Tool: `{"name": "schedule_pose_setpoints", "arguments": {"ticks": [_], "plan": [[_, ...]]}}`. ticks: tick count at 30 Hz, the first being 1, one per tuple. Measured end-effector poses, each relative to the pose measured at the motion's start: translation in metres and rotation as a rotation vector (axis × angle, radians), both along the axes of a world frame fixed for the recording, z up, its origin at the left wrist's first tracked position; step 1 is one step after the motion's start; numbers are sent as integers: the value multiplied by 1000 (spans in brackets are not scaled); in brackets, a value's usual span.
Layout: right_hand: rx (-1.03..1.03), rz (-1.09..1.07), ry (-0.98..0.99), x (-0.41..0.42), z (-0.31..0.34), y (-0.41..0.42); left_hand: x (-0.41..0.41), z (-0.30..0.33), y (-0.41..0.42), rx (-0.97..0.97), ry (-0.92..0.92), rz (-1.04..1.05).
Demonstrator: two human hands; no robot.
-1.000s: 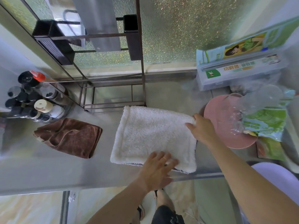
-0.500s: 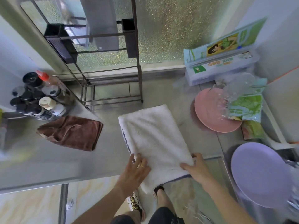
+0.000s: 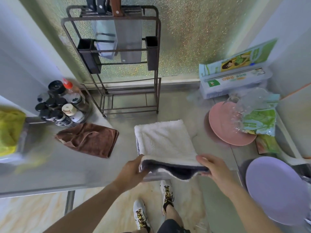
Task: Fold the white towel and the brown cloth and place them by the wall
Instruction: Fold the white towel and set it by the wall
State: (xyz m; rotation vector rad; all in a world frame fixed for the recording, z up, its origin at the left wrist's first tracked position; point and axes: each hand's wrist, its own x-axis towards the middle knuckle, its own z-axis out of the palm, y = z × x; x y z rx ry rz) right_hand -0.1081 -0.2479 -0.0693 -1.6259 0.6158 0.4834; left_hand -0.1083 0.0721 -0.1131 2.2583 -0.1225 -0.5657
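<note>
We look down on a pale grey counter that runs to a frosted, speckled window at the far side, with a pale wall on the far left. A dark metal rack stands against that window, knives hanging in it. A cluster of spice bottles sits far left, and a yellow cloth shows at the left edge. On the right lie a pink plate, a box of cling film and a lilac plate.

The white towel lies at the near middle of the counter, folded, its long axis running near to far, its near edge lifted off the surface and showing a dark underside. The brown cloth rests rumpled to its left, well apart, long axis roughly left to right.

Our left hand clamps the towel's near left corner, thumb on top. Our right hand clamps the near right corner, thumb on top too. Both forearms reach in from the near edge, hands apart by the towel's width. Below them, white trainers stand on a marbled floor.
</note>
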Motion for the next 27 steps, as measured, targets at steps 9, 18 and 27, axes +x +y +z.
{"name": "schedule_pose_setpoints", "arguments": {"ticks": [9,18,27], "plan": [[-211,122,-66,126,-14,24,74,-3,-5,-341,350,720],[-504,154,-124,140,-63,47,100,-19,-31,-78,96,822],[-661,10,-81,143,-103,46,144,-27,-45,75,-2,853]]}}
